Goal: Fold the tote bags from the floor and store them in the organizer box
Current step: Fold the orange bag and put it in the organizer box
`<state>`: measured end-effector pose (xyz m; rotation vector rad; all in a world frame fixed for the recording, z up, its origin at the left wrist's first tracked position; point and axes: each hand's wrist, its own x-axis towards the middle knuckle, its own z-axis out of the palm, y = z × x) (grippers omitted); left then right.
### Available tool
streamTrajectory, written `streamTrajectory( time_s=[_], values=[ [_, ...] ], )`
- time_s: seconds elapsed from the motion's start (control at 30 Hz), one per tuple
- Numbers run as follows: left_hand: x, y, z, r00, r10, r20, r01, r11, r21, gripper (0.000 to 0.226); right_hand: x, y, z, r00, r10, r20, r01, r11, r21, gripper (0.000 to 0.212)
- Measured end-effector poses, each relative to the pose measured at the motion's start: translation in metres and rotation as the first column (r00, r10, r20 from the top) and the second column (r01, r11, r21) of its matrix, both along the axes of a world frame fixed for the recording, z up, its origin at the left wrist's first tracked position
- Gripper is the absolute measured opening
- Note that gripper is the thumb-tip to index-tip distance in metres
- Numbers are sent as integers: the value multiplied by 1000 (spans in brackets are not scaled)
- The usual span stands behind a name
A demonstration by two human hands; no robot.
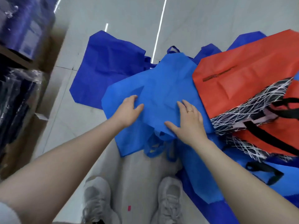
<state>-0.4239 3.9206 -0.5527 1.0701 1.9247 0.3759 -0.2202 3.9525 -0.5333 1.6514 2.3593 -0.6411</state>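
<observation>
Light-blue tote bag (161, 88) under 2 hands, left (129, 110) pinching its fold, right (187, 120) flat; handles (153, 149) blurred.

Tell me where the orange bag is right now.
In the head view the orange bag lies at the right, on top of the pile, just right of the light blue bag under both hands.

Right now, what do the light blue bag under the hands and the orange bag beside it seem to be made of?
Light blue bag: probably non-woven synthetic fabric, matte; it holds soft, papery creases and shows no visible weave. Orange bag: likely the same kind of fabric but stiffer, matte, with sharp straight fold lines; its black straps look like woven webbing, though blur leaves that open.
</observation>
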Motion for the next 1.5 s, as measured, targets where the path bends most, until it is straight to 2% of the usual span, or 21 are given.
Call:
streamTrajectory(
  time_s=[0.1, 0.23, 0.33, 0.43, 0.5, 0.57, 0.63, 0.7, 0.77, 0.83, 0.9, 0.97, 1.0, 1.07, 1.1, 1.2, 1.3, 1.4, 1.5],
  values=[
    [-2, 25, -39, 991, 103, 90, -108, 993, 55, 56, -1, 16, -35, 1000, -22, 9, 22, 999, 46, 85],
    [0, 46, -63, 948, 176, 265, -190, 981, 27, 66, -2, 25, -59, 996, 22, 92, -30, 996, 79, 89],
    [5, 55, -58, 879, 271, 392, -268, 961, -65, 72, -1, 21, -57, 997, 14, 77, -12, 1000, -22, 86],
    [17, 47, -57, 851, 270, 450, -247, 963, -110, 63, -4, 9, -55, 998, -30, 50, 34, 995, -96, 69],
    [22, 37, -64, 863, 219, 456, -200, 976, -89, 40, -9, 4, -60, 999, -7, 48, 11, 997, -81, 52],
    [18, 32, -70, 904, 137, 405, -150, 989, 1, 9, -17, 4, -68, 999, -29, 14, 29, 998, -46, 42],
    [7, 35, -66, 941, 110, 320, -152, 983, 108, 24, -31, 11, -72, 990, -110, -92, 109, 994, -13, 38],
    [-11, 36, -50, 942, 179, 283, -244, 946, 215, 24, -52, 21, -72, 956, -135, -260, 147, 989, 25, 36],
    [-37, 30, -34, 924, 284, 256, -360, 873, 329, 21, -79, 28, -66, 903, -43, -427, 78, 995, 66, 36],
    [-69, 19, -26, 907, 384, 174, -421, 812, 405, 22, -109, 30, -59, 849, 52, -525, -21, 998, 66, 32],
    [-101, 7, -28, 864, 493, 103, -489, 773, 404, 22, -131, 27, -53, 823, 117, -555, -116, 993, 38, 26],
    [-118, -2, -33, 802, 575, 164, -596, 750, 288, 4, -136, 26, -49, 824, 167, -541, -165, 985, 52, 34],
    [-121, -4, -38, 784, 588, 197, -620, 759, 198, 21, -132, 25, -45, 834, 178, -523, -170, 983, 64, 38],
    [-114, -6, -46, 827, 541, 153, -560, 820, 123, 59, -114, 26, -36, 868, 187, -461, -146, 982, 123, 39],
    [-105, -4, -49, 859, 501, 107, -512, 841, 175, 65, -100, 27, -30, 886, 184, -426, -119, 977, 175, 37],
    [-63, 13, -40, 944, 319, -84, -268, 891, 366, 68, -54, 28, -17, 930, 95, -355, 47, 927, 372, 32],
    [-21, 27, -34, 955, 26, -295, 110, 893, 435, 63, -14, 25, -15, 942, -125, -311, 256, 867, 427, 31],
    [2, 27, -35, 828, -215, -518, 450, 807, 383, 59, 17, 23, -23, 855, -429, -291, 505, 816, 282, 46],
    [1, 26, -44, 712, -308, -631, 554, 799, 235, 62, 22, 30, -30, 619, -596, -511, 672, 739, -47, 74]
  ],
)
